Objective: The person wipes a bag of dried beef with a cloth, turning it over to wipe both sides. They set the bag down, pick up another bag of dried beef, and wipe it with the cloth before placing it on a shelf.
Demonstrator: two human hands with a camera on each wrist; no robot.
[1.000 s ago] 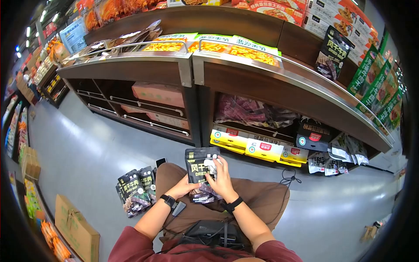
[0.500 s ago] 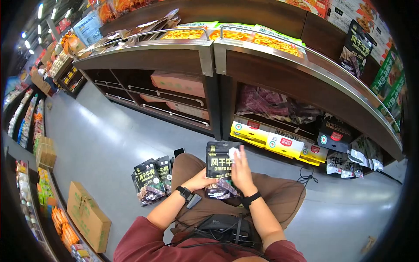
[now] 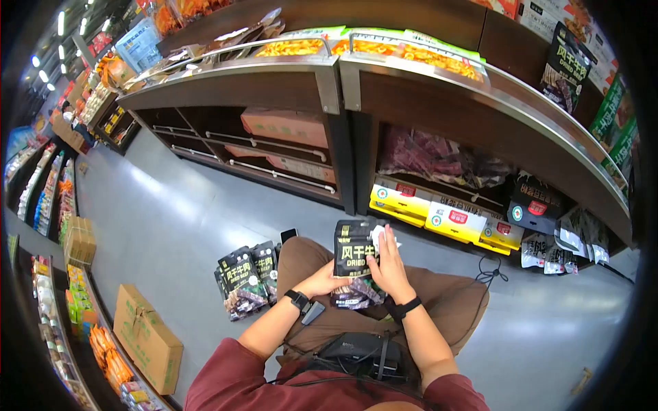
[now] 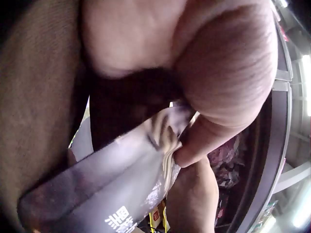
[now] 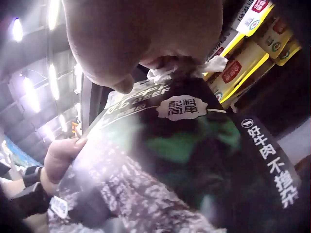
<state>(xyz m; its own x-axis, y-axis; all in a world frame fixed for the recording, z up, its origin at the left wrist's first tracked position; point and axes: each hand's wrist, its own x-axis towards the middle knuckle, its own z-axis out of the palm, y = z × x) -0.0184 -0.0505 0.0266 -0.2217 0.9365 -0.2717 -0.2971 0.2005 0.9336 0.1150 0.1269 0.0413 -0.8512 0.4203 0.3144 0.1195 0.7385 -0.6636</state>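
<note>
A black pouch of dried beef (image 3: 351,257) stands upright over the person's lap, its printed front towards the head view. The left hand (image 3: 319,279) grips its left edge, thumb on the front and the other fingers hidden behind. Against the upper right of the front lies the right hand (image 3: 392,267), fingers straight and pointing up. A crumpled white tissue (image 5: 163,74) is pressed beneath those fingers on the pouch. Several similar dried beef pouches (image 3: 243,277) lie overlapping on the floor, left of the person's knee.
A phone (image 3: 289,235) lies on the floor by the knee. Ahead runs a dark wooden shelf unit (image 3: 439,103) with yellow boxes (image 3: 456,220) along its lower right. Another dried beef pouch (image 3: 566,67) stands on top. A cardboard box (image 3: 147,339) sits at the left.
The head view has swung left, so the scene sits farther right. The right hand's fingers have straightened and shifted over the pouch with the tissue. The left hand keeps its grip.
</note>
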